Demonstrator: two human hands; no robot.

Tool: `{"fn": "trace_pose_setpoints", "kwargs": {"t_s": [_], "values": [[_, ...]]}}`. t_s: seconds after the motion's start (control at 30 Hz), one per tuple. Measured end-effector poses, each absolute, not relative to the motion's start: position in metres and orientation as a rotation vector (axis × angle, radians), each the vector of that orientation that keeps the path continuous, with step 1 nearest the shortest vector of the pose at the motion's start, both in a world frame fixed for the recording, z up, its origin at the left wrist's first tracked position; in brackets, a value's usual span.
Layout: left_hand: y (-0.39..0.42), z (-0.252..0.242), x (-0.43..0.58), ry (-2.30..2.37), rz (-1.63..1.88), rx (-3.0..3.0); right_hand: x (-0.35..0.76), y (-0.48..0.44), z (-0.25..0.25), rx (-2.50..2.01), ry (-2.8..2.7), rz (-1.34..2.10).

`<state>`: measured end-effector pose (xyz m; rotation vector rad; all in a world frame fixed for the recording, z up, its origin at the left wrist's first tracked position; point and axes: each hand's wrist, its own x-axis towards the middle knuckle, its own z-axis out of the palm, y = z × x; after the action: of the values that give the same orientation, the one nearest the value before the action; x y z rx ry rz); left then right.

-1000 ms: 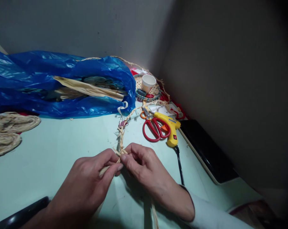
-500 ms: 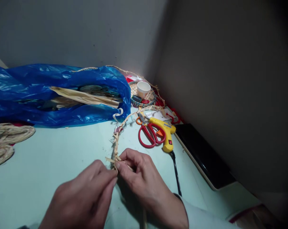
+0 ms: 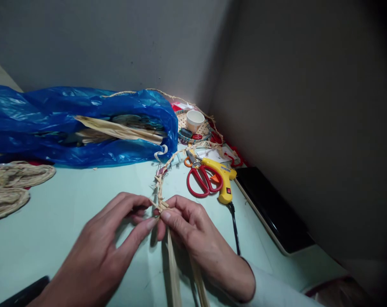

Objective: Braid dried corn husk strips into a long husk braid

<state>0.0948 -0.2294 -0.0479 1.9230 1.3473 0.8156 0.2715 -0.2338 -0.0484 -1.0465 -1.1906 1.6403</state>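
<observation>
A pale braided cord of flat dried plant strips (image 3: 160,187) curves across the table toward me. My right hand (image 3: 193,230) pinches its near end between thumb and fingers. Long loose strips (image 3: 172,264) hang from there toward the table's front, passing partly behind that hand. My left hand (image 3: 112,234) is just left of the same spot, thumb and index finger apart. Its fingertips are close to a short strip end that sticks out of the braid; whether they touch it is hard to see.
A blue plastic bag (image 3: 129,158) with dried strips lies at the back left. Red-handled scissors (image 3: 197,182) and a yellow glue gun (image 3: 225,187) lie to the right, beside a black-screened tablet (image 3: 273,209). Behind stand a white cup (image 3: 195,120) and a woven tray. Coiled braided pieces (image 3: 17,187) lie far left.
My left hand has spread from a closed pinch at the braid, its fingers now apart. My right hand keeps its grip. Long strips now show below the hands.
</observation>
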Motion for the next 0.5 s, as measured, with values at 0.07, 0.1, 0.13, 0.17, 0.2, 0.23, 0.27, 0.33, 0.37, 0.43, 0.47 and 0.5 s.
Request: {"fn": "trace_pose_setpoints", "kwargs": {"t_s": [0.07, 0.1, 0.13, 0.17, 0.2, 0.23, 0.27, 0.33, 0.37, 0.43, 0.47, 0.5], "values": [[-0.222, -0.047, 0.103, 1.212, 0.671, 1.524, 0.273, -0.235, -0.052, -1.025, -1.261, 1.609], [-0.22, -0.048, 0.106, 1.16, 0.628, 1.367, 0.273, -0.235, -0.053, -1.03, -1.316, 1.576], [-0.219, -0.05, 0.109, 1.133, 0.615, 1.248, 0.274, -0.236, -0.053, -1.043, -1.377, 1.534], [-0.219, -0.051, 0.112, 1.135, 0.626, 1.169, 0.275, -0.237, -0.053, -1.059, -1.441, 1.486], [-0.22, -0.052, 0.113, 1.145, 0.634, 1.129, 0.276, -0.238, -0.052, -1.083, -1.503, 1.438], [-0.221, -0.053, 0.113, 1.147, 0.637, 1.13, 0.276, -0.239, -0.05, -1.114, -1.559, 1.402], [-0.221, -0.053, 0.112, 1.14, 0.639, 1.155, 0.277, -0.24, -0.048, -1.149, -1.606, 1.381], [-0.221, -0.053, 0.109, 1.107, 0.622, 1.221, 0.277, -0.242, -0.045, -1.234, -1.676, 1.37], [-0.221, -0.053, 0.107, 1.108, 0.612, 1.239, 0.277, -0.243, -0.044, -1.289, -1.71, 1.356], [-0.219, -0.051, 0.104, 1.169, 0.612, 1.259, 0.277, -0.245, -0.043, -1.412, -1.783, 1.271], [-0.219, -0.051, 0.104, 1.211, 0.608, 1.269, 0.277, -0.246, -0.043, -1.474, -1.818, 1.208], [-0.219, -0.05, 0.104, 1.253, 0.608, 1.283, 0.277, -0.247, -0.043, -1.529, -1.85, 1.148]]}}
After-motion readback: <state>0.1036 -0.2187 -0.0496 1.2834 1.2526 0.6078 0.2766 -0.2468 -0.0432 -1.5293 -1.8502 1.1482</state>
